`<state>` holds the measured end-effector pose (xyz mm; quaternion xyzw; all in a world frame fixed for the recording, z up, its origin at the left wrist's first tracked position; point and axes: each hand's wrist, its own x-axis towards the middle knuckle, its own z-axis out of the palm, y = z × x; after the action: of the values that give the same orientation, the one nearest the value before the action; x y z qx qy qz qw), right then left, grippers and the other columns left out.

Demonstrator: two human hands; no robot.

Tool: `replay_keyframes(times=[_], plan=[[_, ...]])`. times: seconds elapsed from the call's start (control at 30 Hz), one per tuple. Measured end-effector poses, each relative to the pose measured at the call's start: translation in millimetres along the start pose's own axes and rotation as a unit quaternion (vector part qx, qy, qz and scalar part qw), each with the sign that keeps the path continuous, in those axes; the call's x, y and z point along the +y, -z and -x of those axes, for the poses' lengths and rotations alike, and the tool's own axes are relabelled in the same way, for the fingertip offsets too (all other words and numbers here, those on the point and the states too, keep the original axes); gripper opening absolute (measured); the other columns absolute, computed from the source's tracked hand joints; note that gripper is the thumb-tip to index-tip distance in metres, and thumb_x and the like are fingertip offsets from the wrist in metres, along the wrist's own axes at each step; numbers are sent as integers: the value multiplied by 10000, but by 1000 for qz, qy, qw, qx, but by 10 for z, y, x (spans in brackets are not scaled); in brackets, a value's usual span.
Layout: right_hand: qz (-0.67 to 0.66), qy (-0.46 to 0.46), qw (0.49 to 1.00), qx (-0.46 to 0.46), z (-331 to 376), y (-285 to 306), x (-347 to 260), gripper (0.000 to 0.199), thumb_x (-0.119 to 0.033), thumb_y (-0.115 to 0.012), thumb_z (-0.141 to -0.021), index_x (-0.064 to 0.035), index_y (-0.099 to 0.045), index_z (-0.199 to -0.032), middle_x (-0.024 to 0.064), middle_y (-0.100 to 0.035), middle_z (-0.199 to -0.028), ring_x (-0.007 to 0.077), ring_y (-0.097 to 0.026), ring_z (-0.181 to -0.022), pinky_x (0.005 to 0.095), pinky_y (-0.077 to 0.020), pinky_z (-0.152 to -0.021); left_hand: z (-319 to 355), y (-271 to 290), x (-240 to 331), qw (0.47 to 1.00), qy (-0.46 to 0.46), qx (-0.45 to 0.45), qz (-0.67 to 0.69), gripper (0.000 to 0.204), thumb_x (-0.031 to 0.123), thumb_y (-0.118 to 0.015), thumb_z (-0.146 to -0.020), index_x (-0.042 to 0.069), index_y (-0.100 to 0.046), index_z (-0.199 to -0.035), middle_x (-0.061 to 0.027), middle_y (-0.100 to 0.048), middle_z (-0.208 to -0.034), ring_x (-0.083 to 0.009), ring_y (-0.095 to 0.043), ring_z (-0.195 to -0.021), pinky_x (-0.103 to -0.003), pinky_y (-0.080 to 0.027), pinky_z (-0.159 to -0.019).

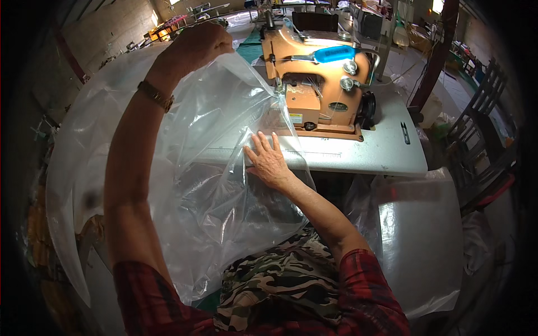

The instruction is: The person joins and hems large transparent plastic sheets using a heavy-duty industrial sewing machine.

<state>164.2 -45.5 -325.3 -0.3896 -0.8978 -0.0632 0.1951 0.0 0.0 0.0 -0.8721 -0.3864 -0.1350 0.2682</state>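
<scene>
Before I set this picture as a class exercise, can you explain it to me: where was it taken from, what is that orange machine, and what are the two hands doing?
The single picture comes from a camera worn on a person's head, looking down, so the forearms enter from below and straight edges bend. The orange machine is a sewing machine standing on a pale table. A small dark tool lies on the table to its right. The left hand is raised and grips the top of a big clear plastic bag. The right hand lies flat, fingers spread, pressing the bag against the table edge near the machine.
</scene>
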Motion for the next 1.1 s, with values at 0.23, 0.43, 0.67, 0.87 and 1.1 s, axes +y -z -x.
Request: replay_keyframes(times=[0.23,0.43,0.67,0.87,1.1], plan=[[-83,-15,994,72,26,28,146,563,-422,-680,-876,-70,-579,-1304,167,-522,-1397,319,-404,-1389,589,-211,-1155,622,96,769,988,6,-131,80,294,259,-634,-938,2,-605,-797,-201,-615,-732,-376,-580,-668,-423,-471,-630],[-110,15,985,135,12,101,242,441,-350,-687,-885,-44,-618,-1195,153,-618,-1225,306,-541,-1222,523,-335,-1089,1132,-246,907,849,285,-154,417,254,219,-602,-969,-13,-624,-867,-75,-534,-645,-145,-479,-599,-327,-436,-602],[-53,-42,929,363,-346,636,537,120,-143,-641,-804,-79,-540,-819,96,-544,-775,271,-556,-783,395,-429,-709,1136,-229,828,889,260,-111,361,203,181,-589,-960,-3,-655,-906,-72,-589,-678,-146,-538,-615,-313,-460,-620],[55,-73,944,318,-650,648,930,146,-181,-668,-820,-96,-621,-928,92,-565,-814,274,-585,-826,392,-434,-714,1013,-111,1021,940,174,-93,278,189,180,-602,-925,7,-678,-918,-195,-671,-858,-379,-655,-825,-415,-508,-749],[-15,67,976,209,-638,806,1240,151,-197,-545,-915,-113,-616,-812,93,-579,-837,286,-593,-845,415,-426,-751,1047,-277,1226,893,222,-98,380,226,206,-617,-939,-11,-647,-887,-194,-643,-785,-298,-617,-688,-395,-486,-681]])
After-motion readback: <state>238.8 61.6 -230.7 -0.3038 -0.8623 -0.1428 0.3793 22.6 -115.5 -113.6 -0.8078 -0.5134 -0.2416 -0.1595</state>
